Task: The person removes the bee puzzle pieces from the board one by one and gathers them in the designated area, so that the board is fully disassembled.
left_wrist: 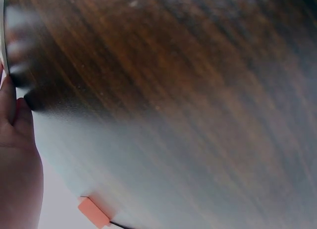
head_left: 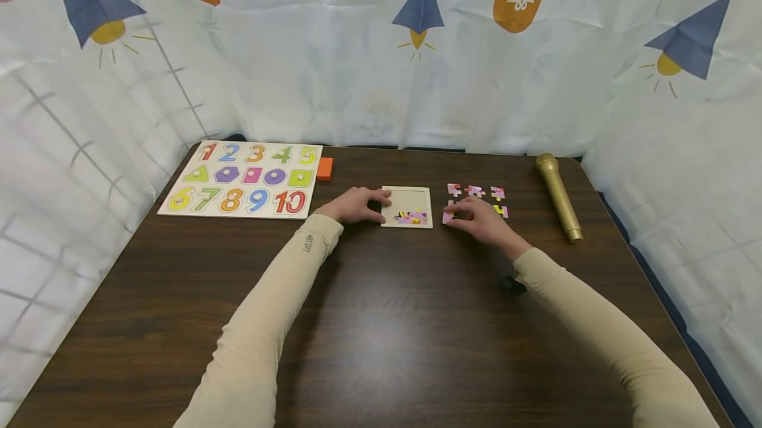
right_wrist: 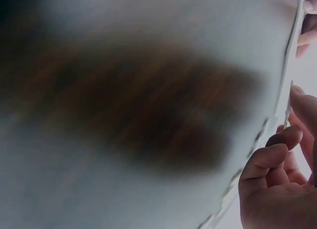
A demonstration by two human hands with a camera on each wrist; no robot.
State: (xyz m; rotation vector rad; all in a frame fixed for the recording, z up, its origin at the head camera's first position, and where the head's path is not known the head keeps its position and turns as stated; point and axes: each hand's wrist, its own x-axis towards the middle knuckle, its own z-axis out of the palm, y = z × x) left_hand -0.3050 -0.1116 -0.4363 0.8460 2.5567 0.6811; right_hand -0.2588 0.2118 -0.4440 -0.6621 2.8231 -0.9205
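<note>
My left hand (head_left: 356, 205) holds a small square puzzle tray (head_left: 406, 198) by its left edge, thumb near the front corner and fingers further back. A few joined pieces with a pink and yellow picture (head_left: 412, 217) lie along the tray's front side. To the right of the tray, my right hand (head_left: 481, 219) pinches a pink puzzle piece (head_left: 447, 214) between thumb and fingers. In the right wrist view that piece shows as a thin edge (right_wrist: 289, 106) at the fingertips. Loose puzzle pieces (head_left: 475, 190) lie behind and beside this hand, which partly hides some.
A wooden number and shape board (head_left: 241, 180) lies at the back left, with an orange block (head_left: 325, 169) against its right side. At the right lies a gold microphone (head_left: 559, 198). A printed curtain (head_left: 357, 84) hangs behind the dark wooden table (head_left: 381, 322).
</note>
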